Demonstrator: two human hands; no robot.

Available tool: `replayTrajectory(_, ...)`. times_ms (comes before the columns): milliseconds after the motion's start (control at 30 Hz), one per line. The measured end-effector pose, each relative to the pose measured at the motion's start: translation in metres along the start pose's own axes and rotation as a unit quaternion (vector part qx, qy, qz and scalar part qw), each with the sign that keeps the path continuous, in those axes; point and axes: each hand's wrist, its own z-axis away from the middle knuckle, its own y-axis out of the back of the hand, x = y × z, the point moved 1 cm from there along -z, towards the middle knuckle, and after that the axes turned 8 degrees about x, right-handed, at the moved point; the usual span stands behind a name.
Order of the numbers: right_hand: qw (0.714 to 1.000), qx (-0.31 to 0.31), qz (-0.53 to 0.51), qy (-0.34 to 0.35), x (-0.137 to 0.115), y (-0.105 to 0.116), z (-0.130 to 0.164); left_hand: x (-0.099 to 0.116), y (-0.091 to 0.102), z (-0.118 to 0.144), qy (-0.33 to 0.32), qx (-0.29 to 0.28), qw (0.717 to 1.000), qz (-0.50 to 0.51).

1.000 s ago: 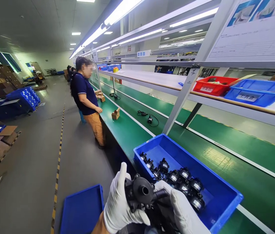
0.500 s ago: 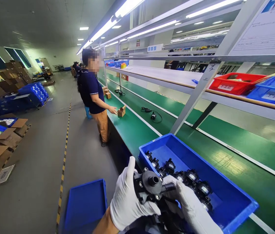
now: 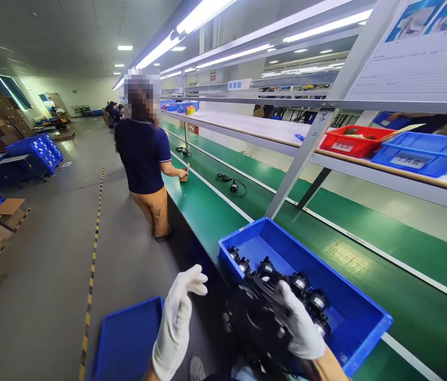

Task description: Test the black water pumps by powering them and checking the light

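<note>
The right hand (image 3: 302, 325), in a white glove, is clamped on the right side of a motion-blurred black pump unit (image 3: 257, 317), which is between the hands, in front of the blue bin (image 3: 360, 307). The gloved left hand (image 3: 175, 320) stands apart from the unit, fingers loosely extended. Similar black units (image 3: 298, 283) lie in the bin.

The right hand (image 3: 304, 329) holds a black part (image 3: 255, 317) near the blue bin (image 3: 356, 312). The left hand (image 3: 176, 324), loosely curled, is apart from it.
</note>
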Motion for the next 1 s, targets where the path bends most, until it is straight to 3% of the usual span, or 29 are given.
replayTrajectory(167,0.996,-0.030,-0.013,-0.077,-0.027,-0.031,-0.007,0.010,-0.006,0.008,0.070,-0.062,0.995,-0.017)
replayTrajectory(267,0.996,-0.044,0.065,-0.047,-0.042,-0.041,-0.004,0.007,-0.011,0.008,0.099,-0.094,0.990,0.016)
replayTrajectory(333,0.991,-0.055,0.125,-0.012,-0.051,-0.045,0.001,-0.001,-0.017,0.004,0.149,-0.080,0.979,0.117)
replayTrajectory(467,0.984,-0.114,0.125,0.049,-0.066,-0.049,0.014,-0.020,-0.032,-0.006,0.234,-0.084,0.903,0.351)
replayTrajectory(600,0.980,-0.162,0.110,0.032,-0.069,-0.052,0.027,-0.026,-0.044,-0.008,0.288,-0.112,0.785,0.537)
replayTrajectory(667,0.978,-0.174,0.113,0.026,-0.064,-0.052,0.031,-0.028,-0.048,-0.008,0.289,-0.113,0.757,0.575)
replayTrajectory(733,0.977,-0.168,0.127,0.013,-0.057,-0.052,0.031,-0.031,-0.049,-0.009,0.277,-0.102,0.767,0.570)
replayTrajectory(833,0.975,-0.146,0.169,0.006,-0.054,-0.054,0.029,-0.029,-0.045,-0.011,0.256,-0.094,0.809,0.521)
replayTrajectory(1000,0.963,-0.149,0.202,0.101,-0.087,-0.062,0.029,0.017,-0.026,-0.021,0.127,-0.138,0.941,0.283)
